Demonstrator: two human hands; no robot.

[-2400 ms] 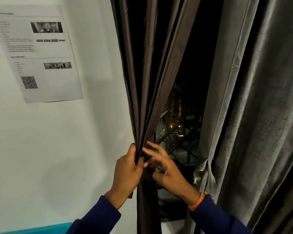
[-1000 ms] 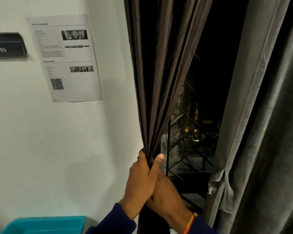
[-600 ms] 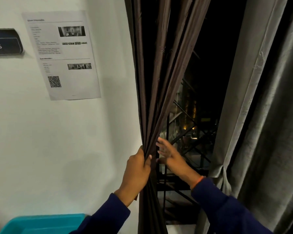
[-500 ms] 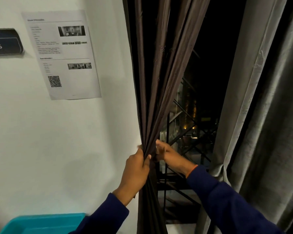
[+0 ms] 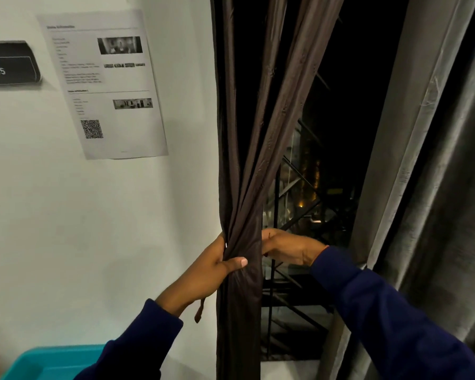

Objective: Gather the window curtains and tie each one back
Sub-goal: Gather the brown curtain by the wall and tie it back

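The dark brown curtain (image 5: 239,204) is bunched beside the wall and clamped between the curled fingers and thumb of the left hand (image 5: 214,267). The right hand (image 5: 288,246) reaches behind the bunch; whether its fingers are closed cannot be told. The fabric looks thin, soft and slick, so slipping is likely; it is best gripped just above the thumb, where the folds narrow.

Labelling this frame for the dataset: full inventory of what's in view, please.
brown curtain: 1, dark brown, centre, bunched
grey curtain: 1, grey, right
tie strap: 1, brown, hangs under left hand
window grille: 1, black, behind curtains
paper notice: 1, white, on wall, left
name plate: 1, dark, far left
bin: 1, teal, bottom left
left hand: grips brown curtain
right hand: reaches behind brown curtain, fingers hidden
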